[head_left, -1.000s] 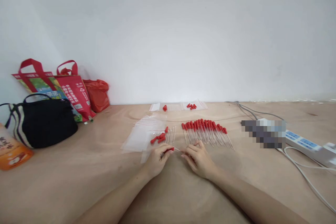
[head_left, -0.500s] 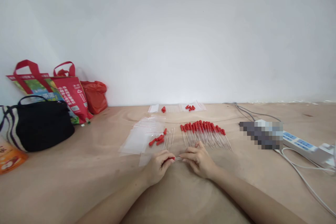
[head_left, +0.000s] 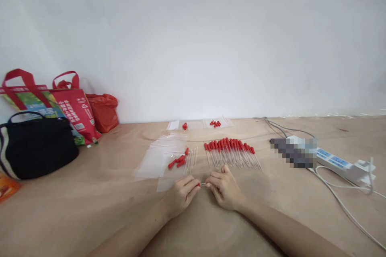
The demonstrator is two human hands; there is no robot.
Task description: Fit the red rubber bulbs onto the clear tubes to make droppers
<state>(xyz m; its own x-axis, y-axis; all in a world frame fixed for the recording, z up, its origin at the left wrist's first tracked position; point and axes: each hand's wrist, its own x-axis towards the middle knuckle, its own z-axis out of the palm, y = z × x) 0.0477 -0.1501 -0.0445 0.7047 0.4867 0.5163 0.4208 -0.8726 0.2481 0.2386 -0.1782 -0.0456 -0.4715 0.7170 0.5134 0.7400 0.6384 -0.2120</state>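
Note:
My left hand (head_left: 181, 193) is closed around a red rubber dropper bulb (head_left: 198, 185), of which only the end shows past the fingertips. From that end a thin clear glass dropper tube (head_left: 203, 184) runs across to my right hand (head_left: 224, 190), which pinches it. Bulb and tube appear to meet; how deep the tube sits is hidden. Beyond my left hand lie several loose red bulbs (head_left: 181, 160) and several bare glass tubes (head_left: 190, 160). Past my right hand, a fanned row of droppers with red bulbs (head_left: 230, 146) rests on the table.
Clear plastic bags (head_left: 150, 160) lie flat at left of centre. More bags with red bulbs (head_left: 215, 123) are by the wall. A black bag (head_left: 39, 146) and red bags (head_left: 102, 112) stand left. A power strip (head_left: 334, 160) with cables is at right.
The view has shifted slightly, moving most things left. My fingers now cover more of the red bulb, and a shorter length of tube shows between my hands.

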